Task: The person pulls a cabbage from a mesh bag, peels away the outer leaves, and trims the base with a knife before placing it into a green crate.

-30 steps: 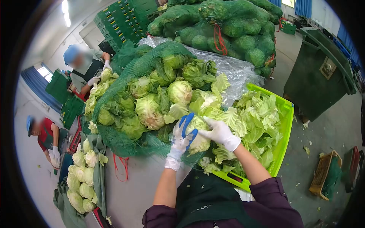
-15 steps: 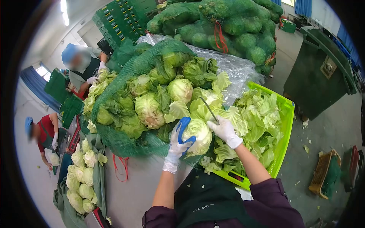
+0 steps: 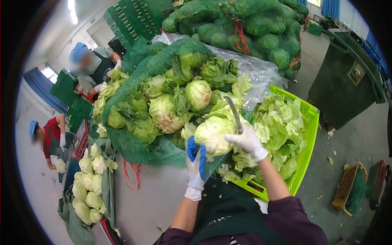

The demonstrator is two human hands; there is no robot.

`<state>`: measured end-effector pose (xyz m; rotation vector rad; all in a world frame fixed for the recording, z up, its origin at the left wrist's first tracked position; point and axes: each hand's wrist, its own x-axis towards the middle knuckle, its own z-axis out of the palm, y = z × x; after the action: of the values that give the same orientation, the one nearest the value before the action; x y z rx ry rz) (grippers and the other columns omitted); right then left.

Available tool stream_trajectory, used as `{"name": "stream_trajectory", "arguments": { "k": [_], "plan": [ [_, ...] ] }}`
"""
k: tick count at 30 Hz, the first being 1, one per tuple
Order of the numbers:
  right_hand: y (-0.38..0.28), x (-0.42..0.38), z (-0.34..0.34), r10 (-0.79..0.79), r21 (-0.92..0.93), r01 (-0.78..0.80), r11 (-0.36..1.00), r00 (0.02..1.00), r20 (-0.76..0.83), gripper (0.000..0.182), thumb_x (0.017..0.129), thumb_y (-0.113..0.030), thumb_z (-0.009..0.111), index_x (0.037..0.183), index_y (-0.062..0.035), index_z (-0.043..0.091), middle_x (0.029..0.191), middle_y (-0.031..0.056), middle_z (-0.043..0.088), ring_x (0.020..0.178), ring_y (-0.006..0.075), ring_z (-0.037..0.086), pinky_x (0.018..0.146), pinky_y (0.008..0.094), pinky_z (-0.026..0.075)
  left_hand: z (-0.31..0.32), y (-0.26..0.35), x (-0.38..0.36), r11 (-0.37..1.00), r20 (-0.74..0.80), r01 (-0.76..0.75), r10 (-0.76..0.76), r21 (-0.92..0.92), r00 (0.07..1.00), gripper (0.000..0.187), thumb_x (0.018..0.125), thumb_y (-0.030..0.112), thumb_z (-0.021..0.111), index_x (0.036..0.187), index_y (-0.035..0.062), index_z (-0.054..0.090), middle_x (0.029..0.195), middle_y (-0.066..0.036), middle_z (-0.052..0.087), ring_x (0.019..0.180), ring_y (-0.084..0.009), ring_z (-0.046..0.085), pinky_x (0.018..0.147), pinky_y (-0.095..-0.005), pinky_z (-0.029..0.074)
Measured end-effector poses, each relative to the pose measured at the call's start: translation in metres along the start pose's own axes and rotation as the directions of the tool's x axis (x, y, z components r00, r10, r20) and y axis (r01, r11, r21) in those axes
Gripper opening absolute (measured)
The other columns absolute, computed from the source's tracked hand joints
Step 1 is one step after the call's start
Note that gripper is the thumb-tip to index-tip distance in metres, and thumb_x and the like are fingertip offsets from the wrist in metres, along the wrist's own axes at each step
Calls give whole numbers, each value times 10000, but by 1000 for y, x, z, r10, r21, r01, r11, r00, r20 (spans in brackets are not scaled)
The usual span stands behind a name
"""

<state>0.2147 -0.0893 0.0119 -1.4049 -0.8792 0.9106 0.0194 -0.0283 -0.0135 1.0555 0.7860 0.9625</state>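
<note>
My left hand (image 3: 196,163), in a white glove with blue fingers, supports a pale green cabbage head (image 3: 214,136) from below left. A curved knife (image 3: 233,113) is in my right hand (image 3: 248,142), its blade pointing up and left beside the cabbage. The fingers of that white-gloved hand also touch the cabbage's right side. Behind it, an opened green net (image 3: 126,143) holds several cabbages (image 3: 198,94) with outer leaves on. To the right, loose leaves (image 3: 281,122) fill a lime-green crate (image 3: 306,157).
Full net sacks (image 3: 261,30) lie at the back on clear plastic (image 3: 245,69). A dark green bin (image 3: 343,77) and a tan basket (image 3: 347,188) stand right. Trimmed cabbages (image 3: 87,183) are piled left. Two co-workers (image 3: 102,67) (image 3: 55,136) are at the left.
The cabbage has been raised and tilted. My left hand has shifted from its side to underneath, while my right hand has moved slightly right and the knife blade now stands steeper.
</note>
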Motion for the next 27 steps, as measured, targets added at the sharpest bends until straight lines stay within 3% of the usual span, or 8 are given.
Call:
{"name": "stream_trajectory", "arguments": {
  "k": [3, 7, 11, 15, 19, 21, 24, 27],
  "plan": [
    [12, 15, -34, 57, -166, -38, 985, 992, 116, 491, 733, -311, 769, 1045, 31, 607, 712, 51, 621, 613, 85, 583, 563, 255, 478, 1, 1, 13, 795, 160, -430, 401, 429, 902, 572, 832, 173, 688, 1343, 52, 463, 1267, -131, 476, 1193, -223, 440, 1022, -339, 366],
    [31, 13, -26, -82, -608, 65, 791, 997, 0, 746, 676, -514, 766, 1159, 30, 601, 985, 234, 663, 945, 311, 642, 839, 361, 479, 25, -3, 44, 720, 452, -518, 311, 462, 836, 555, 793, 144, 698, 1303, 34, 507, 1340, -160, 444, 1277, -267, 392, 1060, -376, 326],
    [40, 13, -40, -11, -308, 11, 951, 1000, 2, 485, 722, -388, 768, 977, 10, 660, 753, 109, 656, 690, 189, 630, 630, 310, 488, 36, -9, 35, 957, 365, -256, 191, 138, 911, 566, 782, 85, 696, 1308, 22, 498, 1362, -144, 441, 1292, -247, 392, 1056, -348, 343],
    [51, 23, -49, 88, 69, -85, 994, 995, -42, 218, 751, -230, 752, 757, -35, 653, 570, -22, 553, 459, 67, 488, 421, 240, 369, 32, -10, 44, 867, 378, -379, 249, 322, 892, 568, 778, 3, 677, 1313, 9, 485, 1399, -117, 388, 1283, -201, 389, 964, -289, 456],
    [97, 32, -58, -15, 195, 55, 979, 980, -199, 177, 757, -173, 728, 782, -21, 642, 581, 1, 570, 373, 82, 446, 353, 232, 315, 37, -13, 39, 939, 356, -301, 228, 164, 906, 548, 818, 72, 660, 1325, 1, 462, 1382, -124, 418, 1293, -218, 382, 1045, -325, 370],
    [109, 19, -78, 266, 405, -170, 898, 945, -193, 192, 769, -174, 710, 833, -11, 630, 617, 21, 595, 454, 105, 516, 409, 259, 381, 21, -18, 47, 949, 361, -281, 213, 145, 908, 592, 834, 134, 659, 1363, 16, 420, 1398, -111, 416, 1304, -200, 365, 1075, -322, 310],
    [142, 9, -100, 442, 274, -360, 892, 822, -360, 305, 778, -274, 725, 872, -3, 622, 653, 62, 608, 554, 156, 579, 498, 308, 452, -1, -8, 46, 943, 349, -256, 172, 212, 921, 622, 916, 296, 578, 1420, 24, 336, 1430, -82, 379, 1316, -180, 341, 1096, -313, 254],
    [124, -11, -90, 129, -427, -550, 718, 708, -695, 534, 781, -431, 711, 1040, 25, 606, 663, 99, 604, 623, 201, 607, 590, 343, 490, -6, -16, 46, 974, 256, -204, 173, 101, 951, 614, 939, 337, 556, 1424, 34, 334, 1426, -65, 377, 1311, -168, 340, 1096, -312, 254]
  ]
}}
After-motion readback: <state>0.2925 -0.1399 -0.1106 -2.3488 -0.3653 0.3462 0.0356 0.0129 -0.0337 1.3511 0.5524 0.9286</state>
